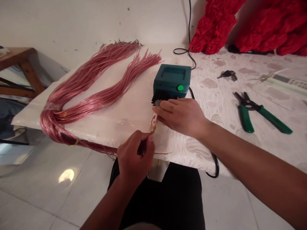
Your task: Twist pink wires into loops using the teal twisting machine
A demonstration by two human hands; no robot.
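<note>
A small pale pink, clip-like piece (153, 122) spans the gap between my two hands. My right hand (181, 116) is closed over its upper end, its fingertips against the black bristly front (158, 96) of a teal box-shaped device (172, 80) with a green button. Below, my left hand (137, 156) is closed in a pinch at the piece's lower end; what exactly lies between thumb and finger is too small to make out. Pink wires from a tied bundle (88, 102) run along the table edge to my left hand, and one wire end pokes out beyond it.
Green-handled pliers (249, 108) and small keys (227, 75) lie to the right, near a pale object with buttons (285, 81). Red ruffled bunches (216, 25) stand at the back. A black cable (189, 28) runs behind the device. A wooden stool (26, 64) is at left.
</note>
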